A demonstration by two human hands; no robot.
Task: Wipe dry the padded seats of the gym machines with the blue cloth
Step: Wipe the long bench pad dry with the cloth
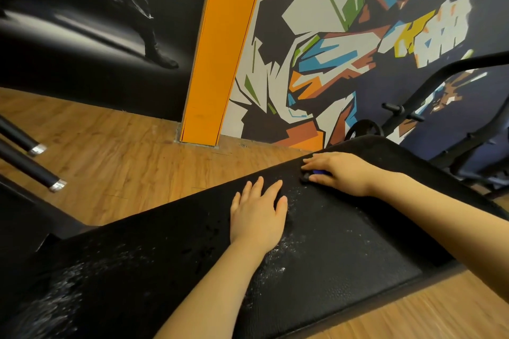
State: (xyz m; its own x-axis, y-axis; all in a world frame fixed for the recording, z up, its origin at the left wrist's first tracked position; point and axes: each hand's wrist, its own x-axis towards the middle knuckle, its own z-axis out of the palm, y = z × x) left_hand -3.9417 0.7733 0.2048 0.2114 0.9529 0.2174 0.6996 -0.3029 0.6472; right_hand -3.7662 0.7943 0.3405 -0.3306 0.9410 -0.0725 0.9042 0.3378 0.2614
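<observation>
Two bare hands rest on the black padded seat [330,242] in the head view. Left hand [259,217]: palm flat on the pad, fingers straight and slightly spread, holding nothing. Right hand [338,170]: further up the pad near its upper end, fingers extended over a small bit of blue cloth [319,172], mostly hidden beneath; grip not discernible. Water droplets [278,259] speckle the seat beside the left hand. Wood floor [124,159], orange pillar [220,49] and painted wall [344,36] behind.

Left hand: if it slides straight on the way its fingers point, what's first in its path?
Likely nothing but pad: the left hand lies flat on the padded seat, fingers toward its far edge, wooden floor beyond. The right hand sits off to the side.
</observation>
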